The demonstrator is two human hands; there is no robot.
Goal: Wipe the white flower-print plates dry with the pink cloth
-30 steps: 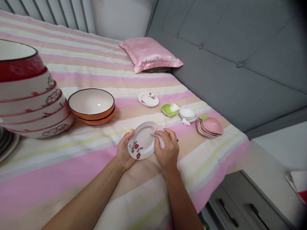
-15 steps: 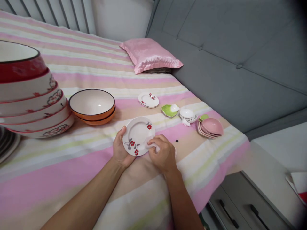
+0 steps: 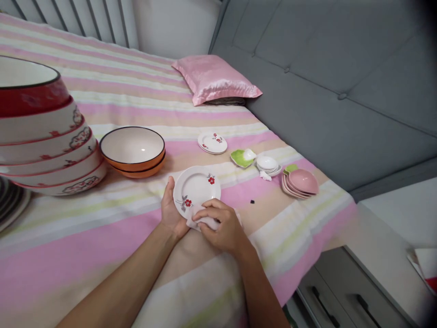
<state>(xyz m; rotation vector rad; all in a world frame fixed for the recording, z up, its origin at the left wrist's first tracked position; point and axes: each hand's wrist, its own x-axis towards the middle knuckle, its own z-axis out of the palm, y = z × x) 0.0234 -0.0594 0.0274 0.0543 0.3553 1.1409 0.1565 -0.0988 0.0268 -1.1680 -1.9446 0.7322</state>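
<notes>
A white plate with red flowers [image 3: 194, 184] is held above the bed, tilted toward me. My left hand [image 3: 173, 212] grips it at its left and lower edge, thumb along the rim. Pressed on the plate's lower right is a white tissue [image 3: 210, 222], pinched in the fingers of my right hand [image 3: 223, 226]. The tissue and fingers cover part of the floral pattern. Beyond the plate lies a small stack of matching flowered plates [image 3: 212, 143]. Two nested orange bowls [image 3: 133, 148] stand left of my hands.
Tall stacked red-and-white bowls [image 3: 44, 132] rise at the left, beside dark plates [image 3: 12, 202]. To the right sit a green leaf dish [image 3: 243, 157], small white dishes [image 3: 268, 164] and pink bowls [image 3: 302, 183]. A pink pillow [image 3: 216, 79] rests near the grey headboard [image 3: 317, 68].
My right hand has slid the tissue left and down across the plate, from its right edge to its lower edge. My left hand keeps its hold.
</notes>
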